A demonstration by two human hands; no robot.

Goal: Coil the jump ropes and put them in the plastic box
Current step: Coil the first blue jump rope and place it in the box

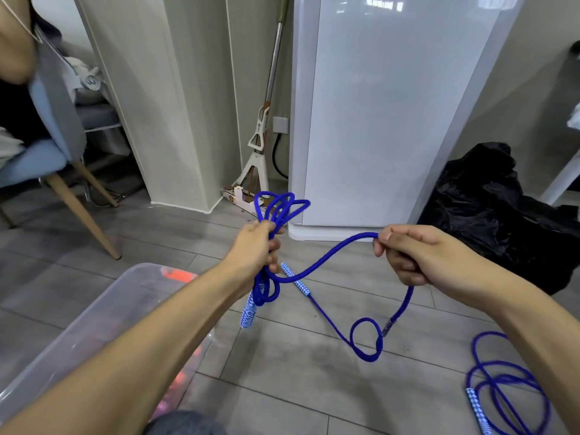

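Note:
My left hand (255, 251) grips a bundle of blue jump rope (326, 260) loops that fan out above my fist and hang below it. One blue-and-white patterned handle (248, 310) dangles under that hand. My right hand (408, 254) pinches the same rope farther along; from it the rope drops to the floor, curls into a small loop and runs to the other handle (296, 279) lying on the tiles. A second blue jump rope (508, 384) lies loosely coiled on the floor at the lower right. The clear plastic box (125, 290) stands at the lower left under my left forearm.
A white refrigerator (386, 120) stands straight ahead, with a mop (257, 146) leaning in the corner to its left. A black plastic bag (489, 208) sits at the right. A blue chair (47, 158) with wooden legs is at the left. Orange and pink items show through the box.

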